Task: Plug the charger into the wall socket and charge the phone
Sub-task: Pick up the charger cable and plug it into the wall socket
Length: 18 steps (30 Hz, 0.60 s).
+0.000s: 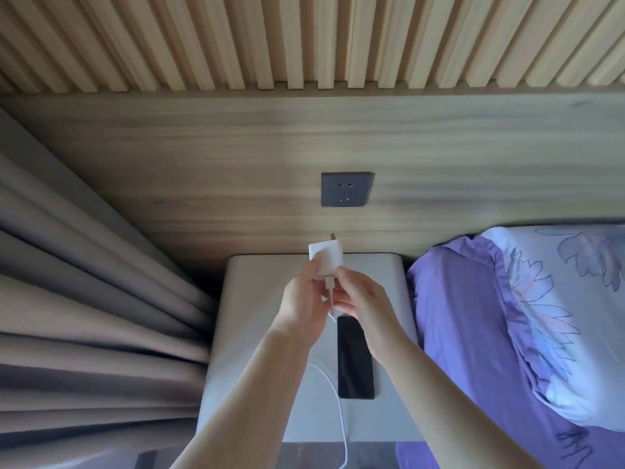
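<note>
Head view: cable (341,431) trails down off the nightstand (257,333); its far end is not visible. Phone (355,363) lies face up on the nightstand. Left hand (304,299) grips the charger (326,260); right hand (362,299) pinches the cable connector at the charger base. Prongs point toward the socket (345,189), well apart. Remaining, by judgement: plug in charger, connect phone

A pale nightstand (257,384) stands below the wood wall panel (236,157); grey curtains (84,316) hang at its left, purple floral bedding (507,333) lies right.
</note>
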### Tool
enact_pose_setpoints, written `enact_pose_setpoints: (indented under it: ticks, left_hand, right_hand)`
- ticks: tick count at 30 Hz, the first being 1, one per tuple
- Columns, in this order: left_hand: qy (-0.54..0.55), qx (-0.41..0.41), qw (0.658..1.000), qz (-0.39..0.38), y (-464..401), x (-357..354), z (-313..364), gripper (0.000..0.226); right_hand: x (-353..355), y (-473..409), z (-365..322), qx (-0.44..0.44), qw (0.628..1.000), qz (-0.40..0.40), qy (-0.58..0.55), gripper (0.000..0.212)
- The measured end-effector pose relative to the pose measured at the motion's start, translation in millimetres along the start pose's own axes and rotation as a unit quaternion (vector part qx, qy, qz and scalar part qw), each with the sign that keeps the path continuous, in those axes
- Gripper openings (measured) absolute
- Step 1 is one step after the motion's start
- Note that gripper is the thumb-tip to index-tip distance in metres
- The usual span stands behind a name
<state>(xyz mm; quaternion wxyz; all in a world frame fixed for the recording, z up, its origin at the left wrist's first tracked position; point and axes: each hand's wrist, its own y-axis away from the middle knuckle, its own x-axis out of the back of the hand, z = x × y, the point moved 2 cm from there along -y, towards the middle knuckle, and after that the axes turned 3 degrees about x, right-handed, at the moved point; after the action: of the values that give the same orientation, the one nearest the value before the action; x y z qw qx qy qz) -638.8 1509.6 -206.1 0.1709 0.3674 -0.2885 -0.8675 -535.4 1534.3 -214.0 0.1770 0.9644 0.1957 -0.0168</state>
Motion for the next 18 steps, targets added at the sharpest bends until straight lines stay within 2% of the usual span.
enact_pose_setpoints:
  ticks: [4,8,11,14,15,17,18]
  left_hand:
    - [-0.04,-0.013,0.999,0.004,-10,-19,11,0.049]
    - [-0.091,-0.039,0.995,0.009,-21,-31,20,0.042]
    - [-0.14,-0.041,0.989,0.035,-24,-31,17,0.041]
    - [-0.264,-0.022,0.963,0.038,-27,-22,3,0.044]
    - [-0.298,-0.017,0.954,0.026,-29,-19,-2,0.042]
    - [-0.324,-0.015,0.946,0.01,-36,-14,-9,0.029]
    - [-0.326,-0.021,0.945,0.006,-38,-12,-12,0.022]
  right_hand:
    - [4,-14,-18,0.049,0.994,0.07,0.071,0.021]
    - [9,-32,-36,0.071,0.986,0.119,0.089,0.022]
    - [14,-46,-46,0.043,0.99,0.128,0.026,0.02]
    - [18,-64,-55,0.034,0.992,0.12,0.024,0.041]
    - [19,-71,-57,0.022,0.993,0.117,0.017,0.043]
    - [20,-82,-58,-0.006,0.994,0.107,-0.02,0.027]
    - [19,-86,-57,-0.024,0.994,0.097,-0.035,0.029]
